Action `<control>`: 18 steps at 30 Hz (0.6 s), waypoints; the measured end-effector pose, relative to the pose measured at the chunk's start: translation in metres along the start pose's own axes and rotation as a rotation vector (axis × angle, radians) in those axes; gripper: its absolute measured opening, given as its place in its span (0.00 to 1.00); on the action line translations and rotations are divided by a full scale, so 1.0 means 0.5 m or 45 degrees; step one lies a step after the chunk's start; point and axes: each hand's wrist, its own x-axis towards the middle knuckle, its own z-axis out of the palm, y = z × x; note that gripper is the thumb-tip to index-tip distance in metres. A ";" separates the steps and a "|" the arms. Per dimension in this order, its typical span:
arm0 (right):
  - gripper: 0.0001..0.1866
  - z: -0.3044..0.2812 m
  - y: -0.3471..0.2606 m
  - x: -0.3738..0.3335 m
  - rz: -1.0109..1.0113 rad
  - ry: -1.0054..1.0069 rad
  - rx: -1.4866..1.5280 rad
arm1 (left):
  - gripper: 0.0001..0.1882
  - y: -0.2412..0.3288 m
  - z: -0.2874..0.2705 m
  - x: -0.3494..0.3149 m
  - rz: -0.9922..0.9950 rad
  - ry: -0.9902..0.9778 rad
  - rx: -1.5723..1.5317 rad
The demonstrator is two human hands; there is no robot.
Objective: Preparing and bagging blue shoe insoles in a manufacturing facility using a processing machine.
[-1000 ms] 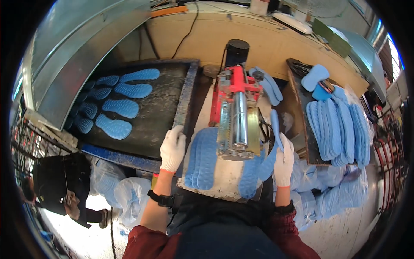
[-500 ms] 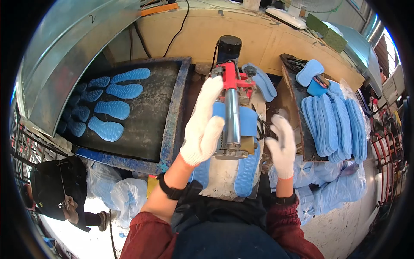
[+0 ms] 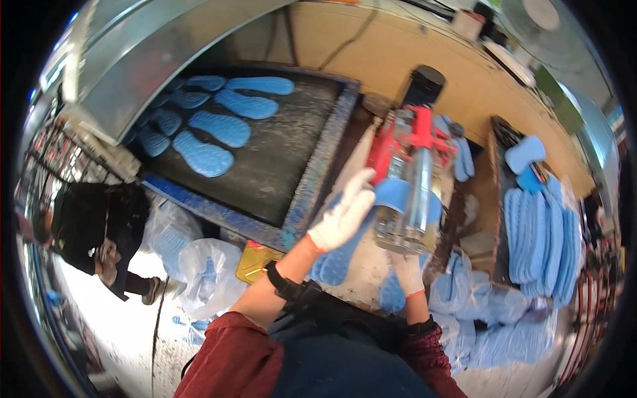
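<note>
A machine (image 3: 422, 136) with a red frame, a metal cylinder and a black cap stands before me, a light blue band (image 3: 391, 194) around its middle. Left of it is my left hand (image 3: 345, 211) in a white knit glove, fingers stretched toward the machine, close to the band, with nothing visible in them. Blue insoles (image 3: 337, 260) lie on the bench just below that hand. My right hand (image 3: 407, 270), gloved the same, reaches under the machine's front metal end; its fingers are hidden there. Beside its wrist rests another blue insole (image 3: 393, 294).
On the left, a dark conveyor bed (image 3: 292, 142) with a blue rim carries several blue insoles (image 3: 202, 154) coming from under a metal hood (image 3: 152, 60). At right, a stack of blue insoles (image 3: 541, 242) sits on a board. Plastic bags (image 3: 211, 278) stand below. A person (image 3: 99, 229) is at far left.
My view has swung left. My right hand has gone from beside the machine to under its front end. The left hand has come down from the red frame to the band's left side.
</note>
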 end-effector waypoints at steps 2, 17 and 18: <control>0.23 0.064 0.041 0.041 -0.244 0.066 -0.701 | 0.28 0.007 -0.008 -0.029 -0.065 0.015 -0.008; 0.29 0.117 0.072 0.094 -0.190 0.208 -0.326 | 0.30 0.075 -0.133 -0.129 -0.727 0.802 -1.374; 0.27 0.094 0.066 0.092 -0.189 0.219 -0.490 | 0.28 0.055 -0.152 -0.111 -0.713 0.959 -1.375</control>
